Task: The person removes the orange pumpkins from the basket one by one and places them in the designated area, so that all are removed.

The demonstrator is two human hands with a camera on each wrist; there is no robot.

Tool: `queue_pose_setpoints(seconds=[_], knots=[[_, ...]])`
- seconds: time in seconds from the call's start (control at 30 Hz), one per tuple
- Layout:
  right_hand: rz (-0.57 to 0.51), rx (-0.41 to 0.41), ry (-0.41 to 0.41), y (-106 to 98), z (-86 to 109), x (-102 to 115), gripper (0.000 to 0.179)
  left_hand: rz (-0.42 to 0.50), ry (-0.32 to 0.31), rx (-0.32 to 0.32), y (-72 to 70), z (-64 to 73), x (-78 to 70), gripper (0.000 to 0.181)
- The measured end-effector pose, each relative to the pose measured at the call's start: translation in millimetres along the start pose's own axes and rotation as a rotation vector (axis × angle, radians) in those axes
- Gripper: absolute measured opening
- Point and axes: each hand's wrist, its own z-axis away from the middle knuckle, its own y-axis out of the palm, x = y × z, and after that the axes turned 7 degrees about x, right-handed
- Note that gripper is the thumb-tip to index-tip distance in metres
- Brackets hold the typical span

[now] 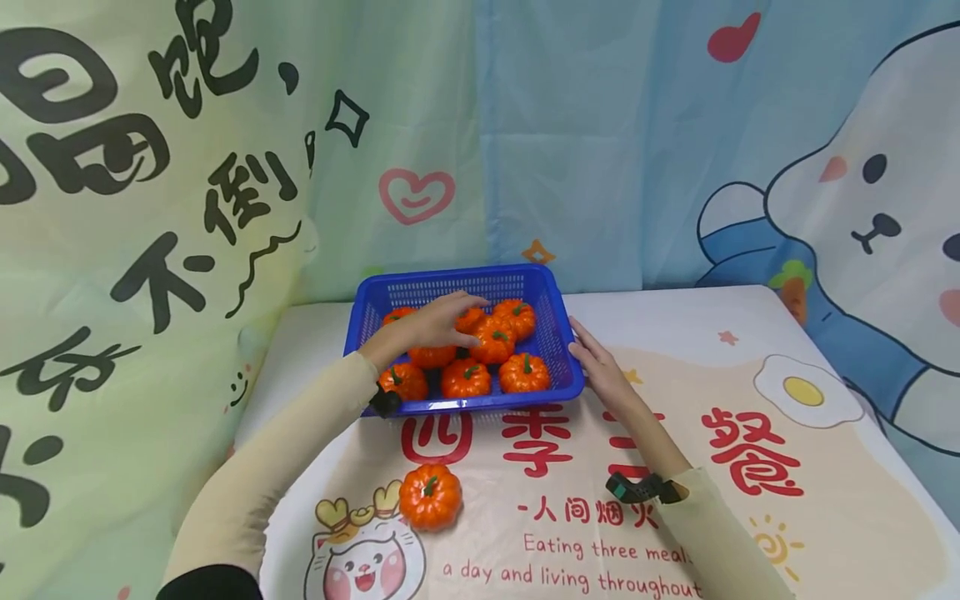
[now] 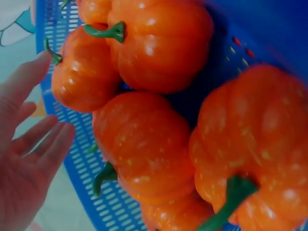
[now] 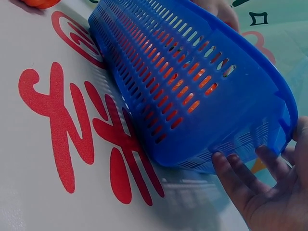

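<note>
A blue plastic basket holds several small orange pumpkins with green stems. Over it my left hand reaches in from the left, thumb and fingers apart, with nothing held. In the left wrist view, the thumb of the left hand lies beside the stem of a small pumpkin at the basket wall. My right hand is at the basket's right end. Its fairly straight fingers touch the outer wall in the right wrist view, the thumb of that hand at the rim.
One more orange pumpkin sits outside the basket, on the printed tablecloth near the front. Behind the table hangs a patterned curtain. A dark band circles the right wrist.
</note>
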Motion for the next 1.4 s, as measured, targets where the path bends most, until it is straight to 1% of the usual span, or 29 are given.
queue_pose_setpoints(seconds=[0.1, 0.23, 0.3, 0.43, 0.53, 0.63, 0.77, 0.97, 1.13, 1.3, 1.4], knots=[[-0.011, 0.014, 0.003, 3, 5.5, 10, 0.059, -0.001, -0.002, 0.07, 0.9, -6.3, 4.8, 0.07], [0.007, 0.012, 0.003, 7, 13.1, 22, 0.059, -0.032, -0.005, 0.106, 0.2, -13.0, 6.7, 0.069], [0.012, 0.013, 0.001, 7, 14.2, 24, 0.06, -0.053, -0.004, 0.128, 0.1, -16.5, 6.7, 0.069], [0.011, 0.007, -0.018, 3, 4.4, 5, 0.06, -0.078, -0.006, 0.166, 2.3, -20.9, 7.4, 0.07], [0.009, 0.001, -0.03, 0, -2.9, -10, 0.061, -0.079, 0.003, 0.166, 5.1, -22.4, 9.3, 0.072], [0.005, 0.004, -0.027, 0, -3.2, -13, 0.062, -0.079, 0.01, 0.167, 7.6, -24.0, 13.1, 0.073], [0.008, 0.002, -0.025, -1, -3.3, -13, 0.061, -0.081, 0.015, 0.181, 9.0, -28.3, 18.3, 0.077], [0.013, -0.008, -0.026, -1, -2.9, -10, 0.062, -0.062, 0.036, 0.2, 7.3, -34.0, 21.0, 0.083], [0.016, -0.013, -0.02, -1, -2.6, -10, 0.062, -0.079, 0.04, 0.223, 8.4, -37.3, 22.6, 0.088], [0.02, -0.016, -0.014, -1, -3.0, -10, 0.062, -0.103, 0.046, 0.209, 9.4, -39.0, 22.8, 0.088], [0.022, -0.018, -0.014, -1, -3.0, -10, 0.062, -0.132, 0.05, 0.2, 9.7, -39.3, 22.3, 0.087]])
